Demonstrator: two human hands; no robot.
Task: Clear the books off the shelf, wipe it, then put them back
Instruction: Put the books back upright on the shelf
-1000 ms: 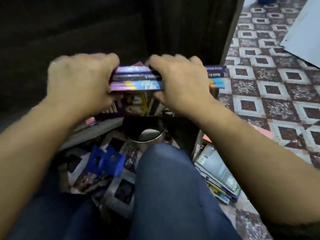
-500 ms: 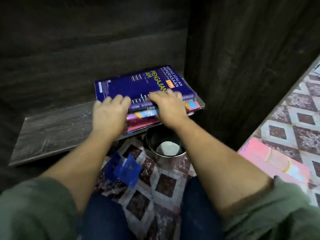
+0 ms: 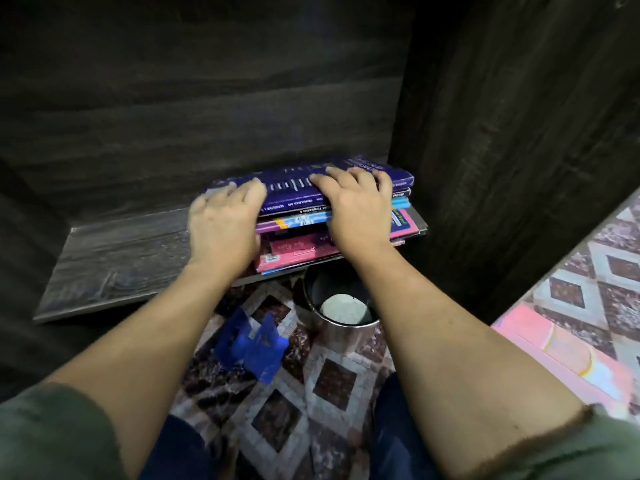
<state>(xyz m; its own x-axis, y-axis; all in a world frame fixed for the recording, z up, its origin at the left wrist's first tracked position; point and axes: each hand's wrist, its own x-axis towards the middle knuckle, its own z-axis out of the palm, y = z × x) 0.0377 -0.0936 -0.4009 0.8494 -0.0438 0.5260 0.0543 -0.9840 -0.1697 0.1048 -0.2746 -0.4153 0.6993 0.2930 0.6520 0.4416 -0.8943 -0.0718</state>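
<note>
A stack of books (image 3: 294, 216) lies flat at the right end of the dark wooden shelf (image 3: 121, 265), against the cabinet's side wall. A purple book (image 3: 291, 190) is on top and a pink book (image 3: 298, 252) near the bottom. My left hand (image 3: 225, 226) rests over the stack's front left corner, with its fingers on the purple cover. My right hand (image 3: 353, 206) lies over the front edge further right, fingers spread on the same cover. Both thumbs are hidden.
The shelf's left half is bare wood. Below its front edge, on the patterned tile floor, stand a round metal bin (image 3: 346, 313) and a blue bookend (image 3: 252, 344). A pink book (image 3: 554, 348) lies on the floor at right. The dark side panel (image 3: 502, 168) rises at right.
A second ago both hands gripped a few books in the air. The books now lie in the stack on the shelf, and my hands have slid further over its top.
</note>
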